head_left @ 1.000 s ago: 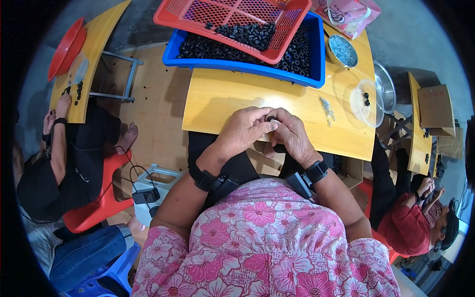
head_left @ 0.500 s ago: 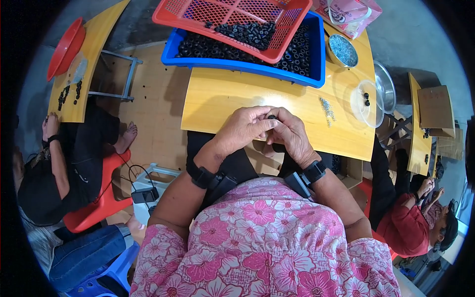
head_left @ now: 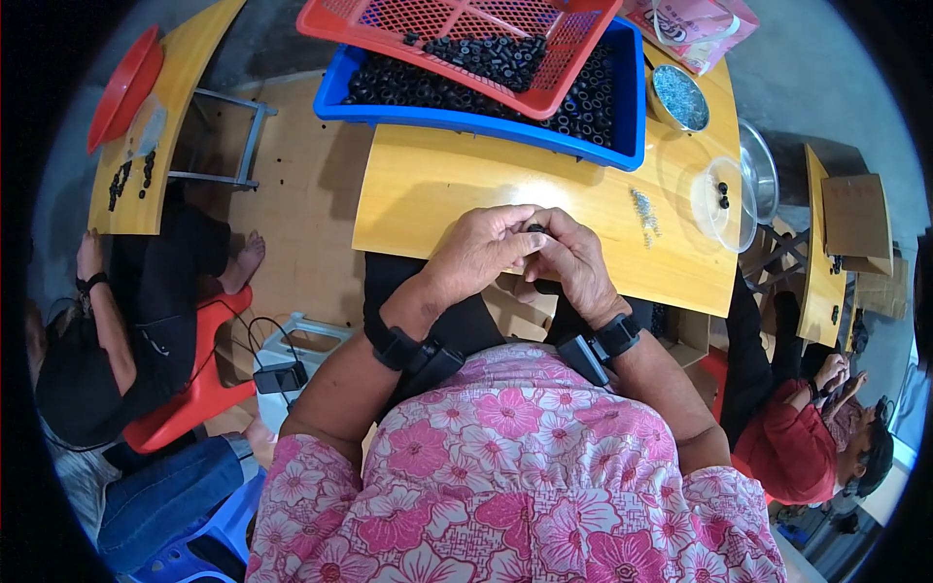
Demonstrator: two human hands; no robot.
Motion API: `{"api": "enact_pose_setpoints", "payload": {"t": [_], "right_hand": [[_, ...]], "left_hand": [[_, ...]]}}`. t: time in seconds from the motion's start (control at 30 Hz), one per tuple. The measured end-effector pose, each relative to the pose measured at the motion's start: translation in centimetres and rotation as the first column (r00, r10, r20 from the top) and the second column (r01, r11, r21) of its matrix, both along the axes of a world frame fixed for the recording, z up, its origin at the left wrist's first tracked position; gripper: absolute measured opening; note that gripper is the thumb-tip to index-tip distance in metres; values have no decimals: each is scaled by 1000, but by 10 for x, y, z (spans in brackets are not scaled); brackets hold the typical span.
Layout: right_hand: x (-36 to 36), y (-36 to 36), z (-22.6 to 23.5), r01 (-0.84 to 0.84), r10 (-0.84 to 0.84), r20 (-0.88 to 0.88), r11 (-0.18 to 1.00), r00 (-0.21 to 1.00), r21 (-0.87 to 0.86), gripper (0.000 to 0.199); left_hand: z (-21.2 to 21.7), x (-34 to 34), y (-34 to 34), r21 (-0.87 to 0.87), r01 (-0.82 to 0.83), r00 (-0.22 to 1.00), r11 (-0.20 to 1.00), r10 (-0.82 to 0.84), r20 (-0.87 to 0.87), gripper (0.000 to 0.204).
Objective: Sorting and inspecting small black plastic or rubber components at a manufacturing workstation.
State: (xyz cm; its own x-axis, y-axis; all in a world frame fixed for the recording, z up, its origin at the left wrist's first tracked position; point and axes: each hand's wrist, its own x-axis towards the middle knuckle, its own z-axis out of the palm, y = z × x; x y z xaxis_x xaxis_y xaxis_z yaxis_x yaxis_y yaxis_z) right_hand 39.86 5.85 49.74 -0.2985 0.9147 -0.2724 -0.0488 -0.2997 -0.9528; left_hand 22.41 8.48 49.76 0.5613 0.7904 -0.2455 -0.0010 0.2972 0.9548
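My left hand [head_left: 480,250] and my right hand [head_left: 575,260] meet over the near edge of the yellow table [head_left: 437,180]. Their thumbs and fingers close together on a small black round part [head_left: 536,229]. Most of that part is covered by the fingertips, so its exact shape is hidden. Below my right palm shows another bit of black that I cannot make out. Beyond the hands stands a blue tray [head_left: 627,146] full of black ring-shaped parts, with a red mesh basket [head_left: 379,49] tilted on top, holding more black pieces.
Small shiny pieces [head_left: 644,216] lie right of my hands. Near them are a clear round dish [head_left: 708,228] with a few black parts, a metal bowl [head_left: 653,109] of shiny pieces and a pink bag [head_left: 695,34]. Other people sit at tables on both sides.
The view has shifted slightly. My hands keep nearly the same pose around the black part. At far left, the other person's hand has shifted slightly at the table edge.
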Motion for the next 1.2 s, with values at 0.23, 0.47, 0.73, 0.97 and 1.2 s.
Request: {"api": "enact_pose_setpoints", "payload": {"t": [0.23,0.47,0.73,0.97,1.2], "right_hand": [[1,0,0,-10,10,12,999,1000,-33,24],[0,1,1,5,-3,24,997,1000,-75,26],[1,6,5,7,-9,-25,997,1000,-75,28],[10,12,4,7,-95,-307,961,947,-277,30],[17,18,0,-106,-35,-419,945,907,-308,27]], "left_hand": [[-2,0,0,-19,6,999,1000,-7,-31,41],[-3,2,-3,-48,-36,999,998,34,-26,41],[4,10,-7,-20,-178,981,984,179,72,33],[-8,13,-10,240,-278,960,930,277,35,26],[-10,13,-10,282,-288,955,915,297,14,19]]}}
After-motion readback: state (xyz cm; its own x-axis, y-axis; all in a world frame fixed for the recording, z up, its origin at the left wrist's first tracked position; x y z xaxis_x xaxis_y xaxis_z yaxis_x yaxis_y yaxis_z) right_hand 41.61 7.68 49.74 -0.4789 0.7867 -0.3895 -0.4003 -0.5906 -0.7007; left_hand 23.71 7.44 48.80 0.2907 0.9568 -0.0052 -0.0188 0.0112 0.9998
